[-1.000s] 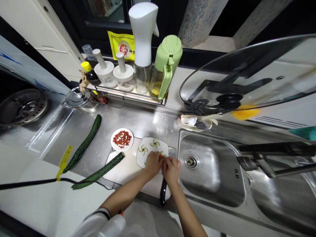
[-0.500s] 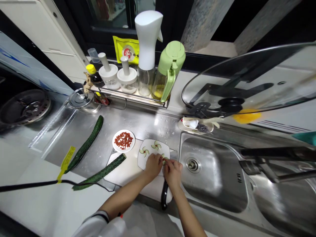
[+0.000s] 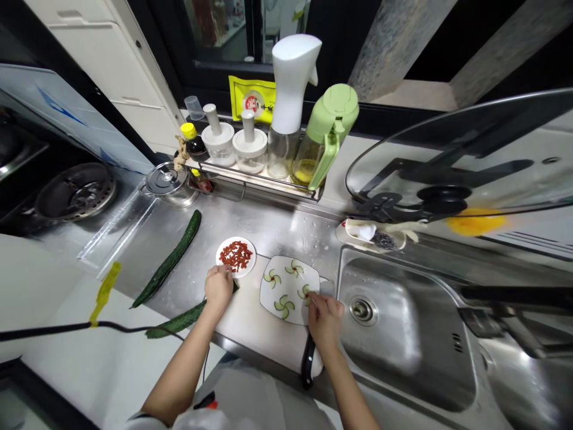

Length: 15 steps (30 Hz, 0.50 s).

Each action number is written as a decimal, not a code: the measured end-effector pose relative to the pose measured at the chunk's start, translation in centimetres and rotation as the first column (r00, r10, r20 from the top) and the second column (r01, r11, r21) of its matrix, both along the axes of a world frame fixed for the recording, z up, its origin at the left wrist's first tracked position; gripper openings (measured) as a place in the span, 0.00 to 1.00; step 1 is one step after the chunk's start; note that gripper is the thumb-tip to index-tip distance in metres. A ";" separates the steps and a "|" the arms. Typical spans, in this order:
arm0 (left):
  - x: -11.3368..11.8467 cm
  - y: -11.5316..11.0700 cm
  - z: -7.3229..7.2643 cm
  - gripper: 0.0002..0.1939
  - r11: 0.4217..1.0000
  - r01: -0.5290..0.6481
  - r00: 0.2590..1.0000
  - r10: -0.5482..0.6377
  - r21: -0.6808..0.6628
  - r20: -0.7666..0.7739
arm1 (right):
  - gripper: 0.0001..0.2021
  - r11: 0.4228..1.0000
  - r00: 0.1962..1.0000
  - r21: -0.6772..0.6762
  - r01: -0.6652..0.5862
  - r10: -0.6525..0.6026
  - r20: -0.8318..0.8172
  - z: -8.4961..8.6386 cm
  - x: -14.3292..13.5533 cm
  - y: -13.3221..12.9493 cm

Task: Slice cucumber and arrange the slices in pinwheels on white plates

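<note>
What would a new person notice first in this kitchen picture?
Probably the big glass lid at the upper right, above the sinks. Next, the white spray bottle and the green-topped oil jug stand tall on the shelf. Below, red pieces on a small round plate brighten the metal counter.

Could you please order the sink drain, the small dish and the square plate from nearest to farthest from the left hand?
1. Small dish, at the fingertips of the left hand.
2. Square plate, to the hand's right.
3. Sink drain, farthest right, in the sink.
</note>
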<state>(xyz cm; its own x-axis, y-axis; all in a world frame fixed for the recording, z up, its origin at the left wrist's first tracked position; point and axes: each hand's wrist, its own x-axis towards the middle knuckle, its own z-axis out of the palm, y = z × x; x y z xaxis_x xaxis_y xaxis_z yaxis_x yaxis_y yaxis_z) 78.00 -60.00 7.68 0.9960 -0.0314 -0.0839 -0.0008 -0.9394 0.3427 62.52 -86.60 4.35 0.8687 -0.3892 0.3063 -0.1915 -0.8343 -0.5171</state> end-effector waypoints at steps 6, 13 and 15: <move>1.5 0.5 0.1 0.13 0.990 -0.023 0.987 0.045 0.138 -0.155 | 0.12 1.000 1.000 0.022 -0.013 0.013 0.001 0.6 0.9 0.8; 2.2 -0.1 -0.2 0.12 0.990 -0.039 0.976 0.066 0.133 -0.206 | 0.13 1.000 1.000 0.024 -0.014 0.015 -0.015 0.9 0.7 0.9; 2.4 -0.1 -0.1 0.11 0.990 -0.049 0.972 0.078 0.136 -0.223 | 0.13 0.999 0.999 0.011 -0.031 0.031 -0.014 0.8 0.6 0.8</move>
<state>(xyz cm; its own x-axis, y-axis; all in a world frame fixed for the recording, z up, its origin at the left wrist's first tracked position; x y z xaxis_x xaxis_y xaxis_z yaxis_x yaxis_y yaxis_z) 80.37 -60.06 7.63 0.9498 0.0570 -0.3075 0.1242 -0.9712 0.2035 63.07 -85.75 5.10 0.8846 -0.3651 0.2901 -0.1728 -0.8344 -0.5234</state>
